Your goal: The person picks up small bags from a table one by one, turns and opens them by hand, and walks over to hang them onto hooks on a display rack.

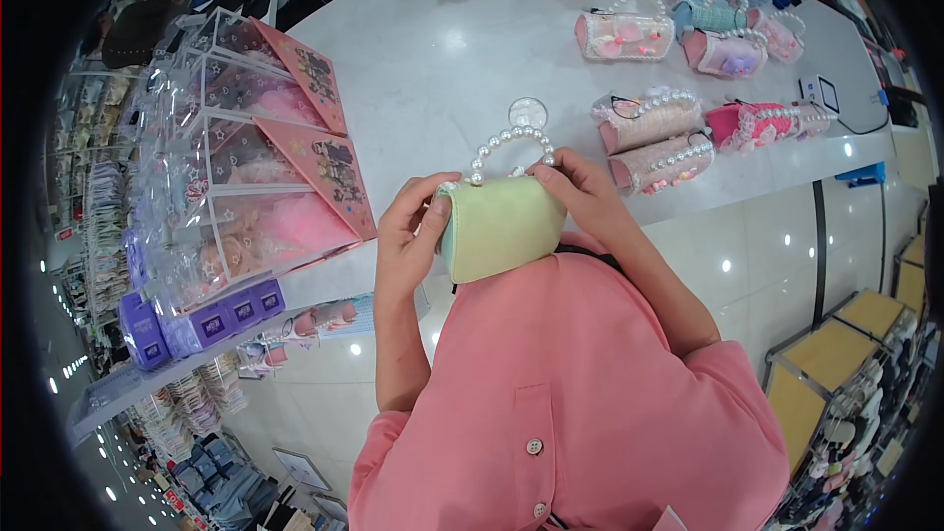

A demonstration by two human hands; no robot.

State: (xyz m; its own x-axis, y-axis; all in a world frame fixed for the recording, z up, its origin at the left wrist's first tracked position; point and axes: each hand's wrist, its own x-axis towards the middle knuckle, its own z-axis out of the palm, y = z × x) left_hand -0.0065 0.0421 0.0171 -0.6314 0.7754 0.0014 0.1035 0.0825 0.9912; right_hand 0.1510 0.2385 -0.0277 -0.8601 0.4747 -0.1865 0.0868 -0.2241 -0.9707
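Between my two hands is a small pale green handbag [500, 228] with a pearl bead handle [511, 138] arching up from its top. My left hand [421, 221] grips the bag's left end, thumb on the near face. On the right, my right hand [578, 192] closes on its upper corner, thumb pressing the top edge. The bag is held at the table's front edge, close to my pink shirt. Its far side is hidden from me. Just behind the handle, a round clear disc [527, 114] lies on the white table [423, 59].
Several small handbags with pearl handles, such as a pink one [625, 35] and a bright pink one [752, 125], stand at the right and back. Clear boxes [265, 177] with pink contents are stacked at the left. Purple packages [221, 318] sit below them.
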